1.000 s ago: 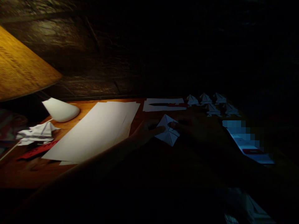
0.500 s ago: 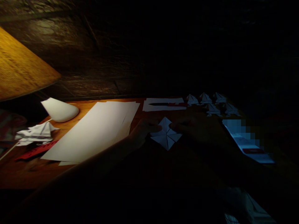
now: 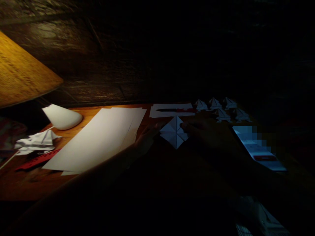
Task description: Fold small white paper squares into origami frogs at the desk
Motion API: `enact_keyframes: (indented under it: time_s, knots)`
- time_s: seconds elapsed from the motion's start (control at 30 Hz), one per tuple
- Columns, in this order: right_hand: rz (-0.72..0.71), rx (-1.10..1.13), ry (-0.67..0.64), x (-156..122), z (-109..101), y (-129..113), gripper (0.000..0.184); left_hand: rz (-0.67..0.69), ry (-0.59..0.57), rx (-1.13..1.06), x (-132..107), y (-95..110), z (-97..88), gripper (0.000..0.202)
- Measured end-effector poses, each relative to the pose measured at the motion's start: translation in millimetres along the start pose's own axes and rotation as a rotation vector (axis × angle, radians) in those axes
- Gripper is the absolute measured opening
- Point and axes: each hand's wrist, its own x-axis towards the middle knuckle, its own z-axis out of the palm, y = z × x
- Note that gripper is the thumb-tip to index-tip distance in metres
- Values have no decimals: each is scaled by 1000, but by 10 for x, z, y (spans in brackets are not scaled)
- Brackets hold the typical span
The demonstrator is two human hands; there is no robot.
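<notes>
Very dim, lamp-lit only. Landmark: stack of white sheets [image 3: 103, 137], lying slantwise on wooden table [image 3: 29, 183]. Just right of the sheets' far end: folded paper square [image 3: 174, 131], set as a diamond, creased corner to corner. Left hand [image 3: 147, 137] between sheets and square, fingertips at the square's left corner. Touching or just short of it, too dark to tell; grip not readable. Right hand [image 3: 208, 134] right of the sheets, beyond the square, fingertips closed narrow on the square's right corner. Off the sheets' far right corner: paper strip [image 3: 159, 114] with a dark tool on it, kind not made out. Further right of the sheets: five small folded paper figures [image 3: 221, 109] in two rows, then a leaflet [image 3: 261, 152] nearer the viewer. Left of the sheets: white cone-shaped object [image 3: 61, 117], heap of folded paper [image 3: 36, 141], red ruler [image 3: 38, 159]. Above and left of the sheets: lampshade [image 3: 22, 78].
</notes>
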Motion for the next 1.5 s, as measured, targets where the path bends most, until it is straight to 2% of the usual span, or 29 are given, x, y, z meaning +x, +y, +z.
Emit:
enact_keyframes:
  time_s: [0.13,0.2,0.33,0.47,0.63,0.8,0.97,1.07,1.2,1.33,1.4,1.5]
  knots:
    - [30,59,7,1,28,36,38,10,18,273,17,46,7,44]
    - [43,76,-20,-9,37,51,38,23,32,317,24,60,14,37]
    - [59,31,-106,-27,29,44,30,38,37,271,30,65,27,30]
    - [59,-52,-104,-7,12,47,22,-23,63,153,40,42,25,27]
    - [16,-57,-135,26,-20,52,22,-89,37,64,40,21,0,25]
    - [45,-12,-151,9,-31,-6,28,-80,22,68,28,24,-14,24]
    - [66,36,-53,-11,-10,-10,25,21,80,76,53,13,-43,36]
    - [46,37,3,-13,11,-12,26,48,110,80,71,18,-68,32]
    - [28,105,48,-14,30,-17,27,129,53,105,65,55,-72,30]
    - [-30,150,67,-15,21,-6,27,266,21,353,65,88,-53,26]
    - [-56,138,57,-9,7,9,25,332,63,483,76,85,-55,20]
    - [-116,78,56,11,-16,41,23,384,145,557,97,65,-76,13]
